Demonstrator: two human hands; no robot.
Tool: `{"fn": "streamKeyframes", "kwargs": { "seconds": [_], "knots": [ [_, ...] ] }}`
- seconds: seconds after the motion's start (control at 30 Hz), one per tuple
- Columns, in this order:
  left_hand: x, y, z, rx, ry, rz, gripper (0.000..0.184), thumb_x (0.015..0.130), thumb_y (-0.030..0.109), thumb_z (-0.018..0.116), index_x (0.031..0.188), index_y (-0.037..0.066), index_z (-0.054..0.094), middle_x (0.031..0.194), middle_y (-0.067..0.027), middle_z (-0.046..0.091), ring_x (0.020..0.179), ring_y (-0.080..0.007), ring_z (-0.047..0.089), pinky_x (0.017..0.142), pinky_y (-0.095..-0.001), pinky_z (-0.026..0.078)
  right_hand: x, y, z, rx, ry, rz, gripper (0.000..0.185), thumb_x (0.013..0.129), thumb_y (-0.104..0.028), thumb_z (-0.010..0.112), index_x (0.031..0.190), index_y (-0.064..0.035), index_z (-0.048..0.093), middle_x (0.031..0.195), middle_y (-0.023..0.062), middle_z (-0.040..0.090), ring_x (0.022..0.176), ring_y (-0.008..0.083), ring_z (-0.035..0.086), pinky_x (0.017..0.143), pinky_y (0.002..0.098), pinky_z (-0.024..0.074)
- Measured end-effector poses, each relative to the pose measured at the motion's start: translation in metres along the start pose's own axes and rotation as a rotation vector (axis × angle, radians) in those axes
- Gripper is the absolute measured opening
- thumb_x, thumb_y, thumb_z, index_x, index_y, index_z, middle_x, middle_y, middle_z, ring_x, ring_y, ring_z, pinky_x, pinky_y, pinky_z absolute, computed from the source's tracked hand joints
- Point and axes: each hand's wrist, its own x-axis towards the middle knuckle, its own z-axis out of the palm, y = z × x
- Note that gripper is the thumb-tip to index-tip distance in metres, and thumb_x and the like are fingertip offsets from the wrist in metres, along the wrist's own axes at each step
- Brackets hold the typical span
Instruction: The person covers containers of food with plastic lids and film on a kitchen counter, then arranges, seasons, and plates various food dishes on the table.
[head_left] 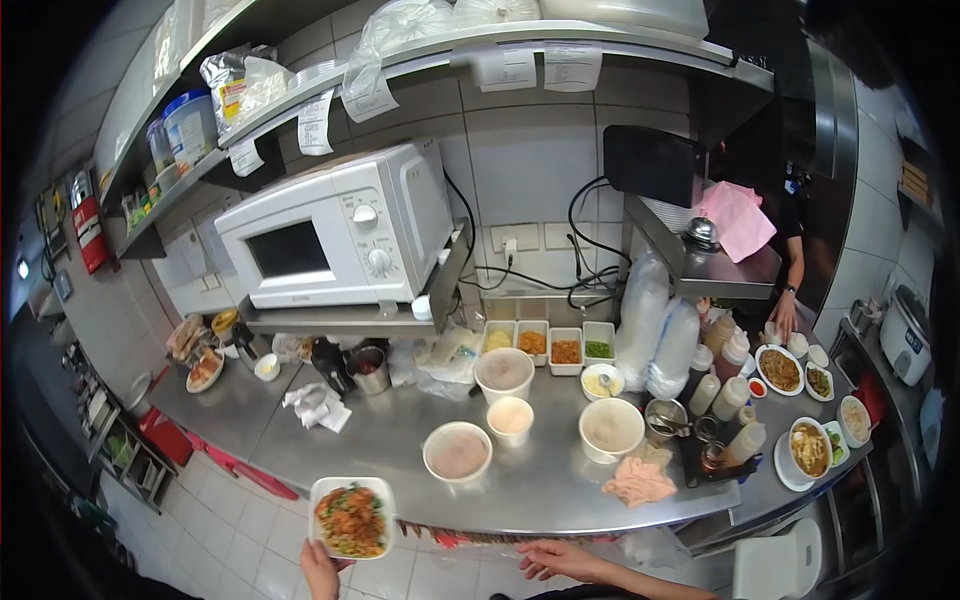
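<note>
My left hand grips the lower edge of a white square food container, holding it just off the front of the steel counter. Inside it lies a mound of reddish-brown food with green bits. Some of my left fingers are hidden beneath the container. My right hand reaches in from the lower right with its fingers stretched out, below the counter's front edge, and holds nothing. The closest items on the counter are a covered white tub and a crumpled orange cloth.
The steel counter carries more tubs, small topping trays and squeeze bottles. A white microwave sits on a raised shelf. At right, dishes of food stand near another person's hand. A white stool is below.
</note>
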Motion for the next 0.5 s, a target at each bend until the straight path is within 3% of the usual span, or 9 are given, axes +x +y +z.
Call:
{"fn": "streamKeyframes", "kwargs": {
  "seconds": [0.1,0.13,0.27,0.4,0.43,0.5],
  "knots": [
    [-0.1,0.071,0.08,-0.114,-0.207,-0.084,0.03,0.096,0.019,0.034,0.109,-0.006,0.045,0.085,-0.016,0.061,0.057,-0.0241,0.064,0.05,-0.0338,0.059,-0.053,0.001,-0.004,0.032,-0.035,-0.071,0.049,0.097,-0.036,0.041,0.139,-0.0124,0.03,0.115,0.0102,0.056,0.095,0.0182,0.061,0.079,0.0305,0.0483],
    [-0.123,0.075,0.1,-0.111,-0.341,-0.132,0.03,0.097,0.015,0.03,0.111,-0.009,0.042,0.092,-0.0203,0.06,0.069,-0.0302,0.066,0.054,-0.0366,0.061,-0.073,0.004,-0.007,0.068,-0.023,-0.102,0.053,0.097,-0.038,0.04,0.142,-0.0138,0.025,0.117,0.0113,0.056,0.095,0.0188,0.061,0.08,0.0305,0.0484],
    [-0.21,0.082,0.196,-0.143,-0.675,-0.175,0.033,0.098,0.018,0.03,0.112,-0.008,0.045,0.093,-0.0169,0.061,0.073,-0.0255,0.066,0.059,-0.0338,0.06,-0.16,0.027,-0.036,0.121,0.084,-0.192,0.064,0.096,-0.048,0.033,0.146,-0.0174,0.007,0.118,0.0146,0.055,0.093,0.0201,0.062,0.078,0.0301,0.0499],
    [-0.284,0.084,0.278,-0.127,-0.985,-0.2,0.034,0.099,0.021,0.03,0.116,-0.005,0.044,0.097,-0.0154,0.061,0.076,-0.0244,0.066,0.062,-0.0333,0.06,-0.258,0.052,-0.057,0.095,0.39,-0.206,0.062,0.097,-0.045,0.033,0.146,-0.0171,0.007,0.11,0.0139,0.057,0.086,0.0179,0.064,0.071,0.0276,0.0512],
    [-0.3,0.091,0.296,-0.093,-1.058,-0.21,0.035,0.099,0.021,0.03,0.118,-0.005,0.044,0.098,-0.0155,0.06,0.077,-0.0242,0.066,0.062,-0.0329,0.06,-0.284,0.056,-0.06,0.132,0.451,-0.202,0.054,0.098,-0.038,0.034,0.142,-0.0108,0.018,0.113,0.0129,0.055,0.087,0.0188,0.064,0.072,0.0272,0.0514],
    [-0.321,0.099,0.332,-0.069,-1.198,-0.219,0.033,0.099,0.019,0.029,0.118,-0.005,0.043,0.099,-0.0163,0.06,0.078,-0.0247,0.066,0.063,-0.0328,0.059,-0.324,0.074,-0.077,0.164,0.532,-0.193,0.051,0.099,-0.037,0.034,0.14,-0.0092,0.022,0.111,0.0125,0.056,0.084,0.0192,0.065,0.07,0.027,0.052]
  ]
}}
